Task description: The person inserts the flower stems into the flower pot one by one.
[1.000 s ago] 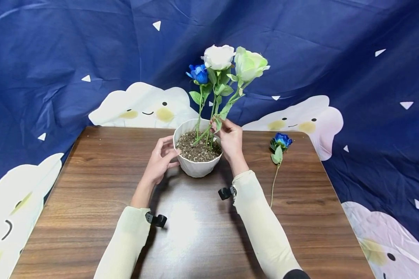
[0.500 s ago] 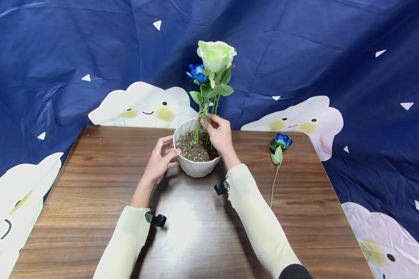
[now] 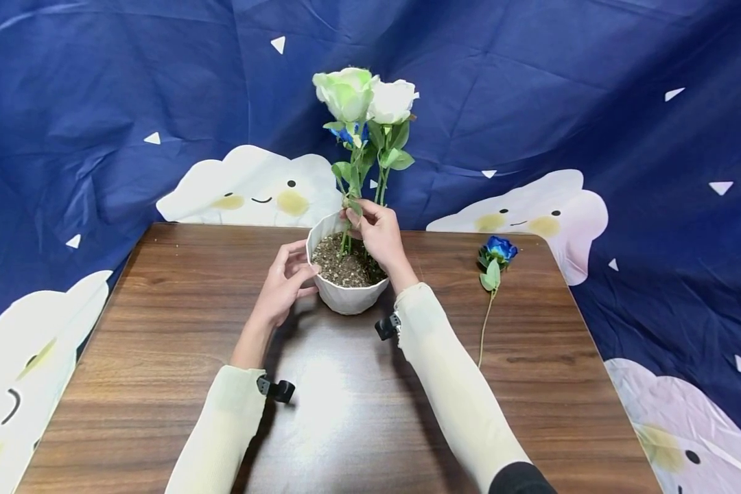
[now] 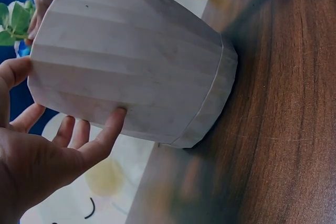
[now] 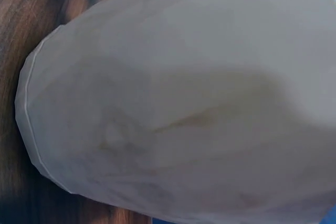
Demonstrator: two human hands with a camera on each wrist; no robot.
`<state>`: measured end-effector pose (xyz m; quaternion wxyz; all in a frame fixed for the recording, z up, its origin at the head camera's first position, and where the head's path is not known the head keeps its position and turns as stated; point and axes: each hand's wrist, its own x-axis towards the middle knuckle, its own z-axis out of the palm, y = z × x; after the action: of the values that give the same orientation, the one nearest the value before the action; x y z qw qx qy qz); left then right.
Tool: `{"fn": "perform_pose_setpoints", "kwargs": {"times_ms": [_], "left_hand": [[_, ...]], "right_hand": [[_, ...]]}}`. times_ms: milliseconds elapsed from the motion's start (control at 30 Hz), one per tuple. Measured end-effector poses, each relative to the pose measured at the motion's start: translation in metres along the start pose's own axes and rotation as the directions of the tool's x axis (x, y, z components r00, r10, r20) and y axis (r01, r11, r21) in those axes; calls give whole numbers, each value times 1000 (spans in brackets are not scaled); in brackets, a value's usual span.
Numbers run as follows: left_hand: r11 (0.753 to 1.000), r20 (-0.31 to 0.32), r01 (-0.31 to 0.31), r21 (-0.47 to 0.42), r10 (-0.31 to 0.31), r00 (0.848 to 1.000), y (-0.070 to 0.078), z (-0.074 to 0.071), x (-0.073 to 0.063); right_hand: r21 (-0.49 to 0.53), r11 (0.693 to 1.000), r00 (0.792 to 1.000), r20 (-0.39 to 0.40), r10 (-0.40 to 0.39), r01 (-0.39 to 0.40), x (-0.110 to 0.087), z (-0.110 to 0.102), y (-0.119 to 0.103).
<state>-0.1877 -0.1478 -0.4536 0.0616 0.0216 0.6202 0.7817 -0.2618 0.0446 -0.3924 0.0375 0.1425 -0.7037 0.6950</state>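
Observation:
A white faceted flower pot [image 3: 349, 300] full of dark soil stands at the table's far middle. My left hand [image 3: 284, 285] holds its left side, thumb at the rim and fingers spread round the wall, as the left wrist view shows. With thumb and fingers my right hand [image 3: 377, 233] pinches the leafy stem of a pale green artificial rose [image 3: 346, 95] over the pot. Behind it rise a white rose [image 3: 392, 101] and a blue rose [image 3: 348, 134], the blue one mostly hidden. In the right wrist view the pot wall [image 5: 157, 103] fills nearly everything.
Another blue rose [image 3: 499, 250] with a long stem lies on the brown wooden table [image 3: 179, 309], right of the pot. A dark blue cloth [image 3: 531, 82] printed with white clouds hangs behind the table and down both sides.
My right hand has moved left with the pale green rose, its bloom crossing in front of the white rose and ending before the blue one. My left hand and the pot stay put.

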Motion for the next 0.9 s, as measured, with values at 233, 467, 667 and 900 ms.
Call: {"fn": "perform_pose_setpoints", "kwargs": {"times_ms": [233,467,667,900], "left_hand": [[1000,2,-1,13,1,1000,0,-1,0],[1000,0,-2,15,2,1000,0,-1,1],[1000,5,-1,14,1,1000,0,0,1],[1000,1,-1,14,1,1000,-1,0,0]], "right_hand": [[-62,998,998,46,37,-34,3,5,5],[-94,994,998,26,51,-48,7,9,8],[-114,992,997,40,64,-59,9,9,9],[-248,968,996,74,41,-21,8,12,9]]}}
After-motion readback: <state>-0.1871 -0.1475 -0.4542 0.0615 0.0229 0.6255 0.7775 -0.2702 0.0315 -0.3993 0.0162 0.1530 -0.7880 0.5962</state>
